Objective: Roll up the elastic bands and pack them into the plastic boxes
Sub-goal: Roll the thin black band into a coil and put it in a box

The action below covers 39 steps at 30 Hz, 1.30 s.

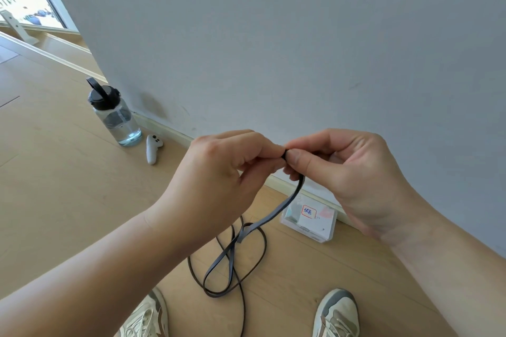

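Both hands pinching band (284, 204) end: left hand (219, 172), right hand (347, 172), fingers closed on tiny roll. Tail trailing to floor (68, 186), looping. I'm judging snag risk; roll springing loose. Box (309, 220) by wall.

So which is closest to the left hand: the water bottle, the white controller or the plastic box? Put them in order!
From the left hand:
1. White controller, on the floor to its left by the wall.
2. Plastic box, down to its right against the wall, under the right hand.
3. Water bottle, farthest left, beyond the controller.
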Each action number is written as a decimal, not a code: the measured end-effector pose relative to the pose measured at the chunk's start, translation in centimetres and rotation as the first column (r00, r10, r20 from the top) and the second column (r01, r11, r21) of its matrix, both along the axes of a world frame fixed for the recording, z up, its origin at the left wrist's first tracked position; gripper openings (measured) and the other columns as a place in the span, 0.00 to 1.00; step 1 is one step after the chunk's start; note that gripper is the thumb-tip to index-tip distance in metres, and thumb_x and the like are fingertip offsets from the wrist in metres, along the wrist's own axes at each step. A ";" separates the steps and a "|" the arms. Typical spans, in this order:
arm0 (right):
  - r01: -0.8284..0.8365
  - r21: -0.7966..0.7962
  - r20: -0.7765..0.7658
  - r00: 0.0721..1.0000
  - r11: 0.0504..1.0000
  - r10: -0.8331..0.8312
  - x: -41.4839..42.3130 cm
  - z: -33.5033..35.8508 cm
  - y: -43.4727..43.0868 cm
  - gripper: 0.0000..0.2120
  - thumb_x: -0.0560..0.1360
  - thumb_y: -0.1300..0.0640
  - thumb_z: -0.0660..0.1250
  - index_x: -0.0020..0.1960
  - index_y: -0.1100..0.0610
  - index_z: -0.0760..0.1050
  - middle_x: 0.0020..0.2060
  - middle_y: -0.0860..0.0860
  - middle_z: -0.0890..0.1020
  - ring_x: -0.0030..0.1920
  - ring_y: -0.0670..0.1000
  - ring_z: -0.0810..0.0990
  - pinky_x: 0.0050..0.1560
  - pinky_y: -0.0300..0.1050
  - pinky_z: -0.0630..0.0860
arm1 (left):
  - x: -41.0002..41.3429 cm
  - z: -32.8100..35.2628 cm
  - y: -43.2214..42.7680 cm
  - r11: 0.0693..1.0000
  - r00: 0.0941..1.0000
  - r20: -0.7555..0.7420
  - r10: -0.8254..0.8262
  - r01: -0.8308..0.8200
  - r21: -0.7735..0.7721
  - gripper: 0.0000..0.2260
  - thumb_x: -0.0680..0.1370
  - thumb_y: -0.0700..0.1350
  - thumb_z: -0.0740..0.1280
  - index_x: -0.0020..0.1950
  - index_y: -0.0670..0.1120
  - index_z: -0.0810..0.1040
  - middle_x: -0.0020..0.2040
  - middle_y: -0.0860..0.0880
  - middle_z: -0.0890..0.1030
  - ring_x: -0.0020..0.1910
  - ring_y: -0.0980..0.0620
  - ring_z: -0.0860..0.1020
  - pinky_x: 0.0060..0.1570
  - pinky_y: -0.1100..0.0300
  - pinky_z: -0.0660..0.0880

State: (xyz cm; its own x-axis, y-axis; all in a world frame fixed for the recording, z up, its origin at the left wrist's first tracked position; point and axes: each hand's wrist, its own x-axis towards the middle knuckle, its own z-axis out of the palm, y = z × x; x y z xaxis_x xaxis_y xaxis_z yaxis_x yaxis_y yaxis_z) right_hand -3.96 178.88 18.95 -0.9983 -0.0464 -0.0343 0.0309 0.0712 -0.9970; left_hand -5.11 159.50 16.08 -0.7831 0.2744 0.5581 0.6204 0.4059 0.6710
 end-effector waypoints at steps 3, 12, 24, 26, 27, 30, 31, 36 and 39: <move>0.002 -0.024 0.006 1.000 1.000 -0.002 0.0 0.1 -0.2 0.05 0.74 0.70 0.74 0.47 0.63 0.85 0.39 0.61 0.87 0.39 0.59 0.85 0.47 0.47 0.84 | -0.2 0.0 0.0 1.000 0.999 -0.040 0.013 -0.013 0.009 0.10 0.77 0.37 0.76 0.58 0.42 0.86 0.46 0.52 0.86 0.44 0.58 0.85 0.47 0.61 0.82; 0.011 -0.309 0.095 0.995 0.951 0.019 0.1 0.1 -0.9 0.11 0.63 0.59 0.77 0.44 0.63 0.85 0.41 0.64 0.87 0.41 0.60 0.86 0.46 0.46 0.83 | 0.0 -0.1 0.5 0.990 0.968 -0.242 0.073 -0.100 -0.101 0.06 0.81 0.35 0.68 0.56 0.37 0.83 0.47 0.46 0.81 0.43 0.50 0.80 0.42 0.56 0.78; -0.074 -0.274 0.023 0.996 0.959 0.084 0.2 0.3 -0.8 0.13 0.67 0.59 0.75 0.50 0.62 0.86 0.46 0.63 0.87 0.46 0.61 0.87 0.52 0.49 0.83 | 0.2 0.1 0.2 0.993 0.958 -0.263 0.118 -0.117 0.019 0.09 0.76 0.37 0.76 0.39 0.35 0.80 0.40 0.46 0.82 0.37 0.49 0.81 0.34 0.55 0.77; -0.067 -0.228 0.010 0.997 0.971 0.071 0.3 0.4 -0.9 0.11 0.68 0.61 0.74 0.50 0.61 0.86 0.44 0.61 0.88 0.46 0.59 0.87 0.51 0.45 0.83 | 0.3 0.2 0.3 0.995 0.966 -0.240 0.094 -0.086 0.043 0.11 0.74 0.37 0.78 0.36 0.36 0.79 0.40 0.47 0.83 0.38 0.53 0.82 0.36 0.58 0.78; -0.056 -0.216 0.005 0.998 0.975 0.059 0.3 0.4 -1.0 0.10 0.68 0.61 0.74 0.49 0.62 0.86 0.43 0.60 0.88 0.45 0.57 0.87 0.50 0.44 0.83 | 0.3 0.2 0.3 0.995 0.968 -0.235 0.093 -0.083 0.049 0.11 0.74 0.38 0.79 0.36 0.36 0.80 0.40 0.48 0.83 0.38 0.55 0.82 0.37 0.60 0.78; -0.014 -0.135 -0.043 0.999 0.991 0.008 0.1 0.5 -0.9 0.05 0.71 0.66 0.74 0.47 0.61 0.86 0.41 0.57 0.88 0.43 0.53 0.88 0.48 0.40 0.82 | 0.2 0.2 0.3 0.997 0.966 -0.248 0.077 -0.077 0.013 0.08 0.74 0.39 0.79 0.40 0.37 0.83 0.42 0.49 0.85 0.40 0.54 0.83 0.39 0.60 0.79; -0.003 -0.077 -0.075 0.997 0.997 -0.003 -0.1 0.5 -0.6 0.05 0.72 0.67 0.75 0.46 0.59 0.86 0.40 0.56 0.89 0.43 0.53 0.88 0.47 0.40 0.82 | 0.2 0.2 0.3 0.998 0.967 -0.249 0.055 -0.058 -0.006 0.06 0.75 0.39 0.78 0.43 0.37 0.85 0.44 0.49 0.85 0.41 0.54 0.84 0.41 0.59 0.79; -0.026 0.077 -0.154 0.987 0.997 0.037 0.1 1.2 0.0 0.10 0.71 0.70 0.76 0.43 0.55 0.86 0.39 0.51 0.89 0.44 0.51 0.89 0.48 0.39 0.82 | 0.8 0.2 0.5 0.998 0.983 -0.170 0.067 -0.064 0.023 0.09 0.78 0.37 0.75 0.58 0.39 0.85 0.50 0.50 0.86 0.48 0.55 0.85 0.46 0.57 0.82; -0.017 0.039 -0.148 0.989 0.999 0.023 0.3 1.2 -0.2 0.06 0.70 0.66 0.77 0.42 0.57 0.86 0.38 0.55 0.88 0.42 0.55 0.89 0.47 0.44 0.84 | 0.8 0.4 0.7 1.000 0.982 -0.191 -0.006 0.007 0.002 0.12 0.80 0.36 0.71 0.63 0.38 0.83 0.50 0.49 0.85 0.47 0.56 0.83 0.45 0.62 0.79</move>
State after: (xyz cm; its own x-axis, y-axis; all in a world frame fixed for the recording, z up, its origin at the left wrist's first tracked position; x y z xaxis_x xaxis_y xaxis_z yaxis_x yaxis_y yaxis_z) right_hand -3.66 178.71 20.14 -0.9914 -0.0679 0.1121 -0.1190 0.1080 -0.9870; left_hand -4.28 160.16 16.45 -0.6600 0.2776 0.6981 0.7401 0.3997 0.5408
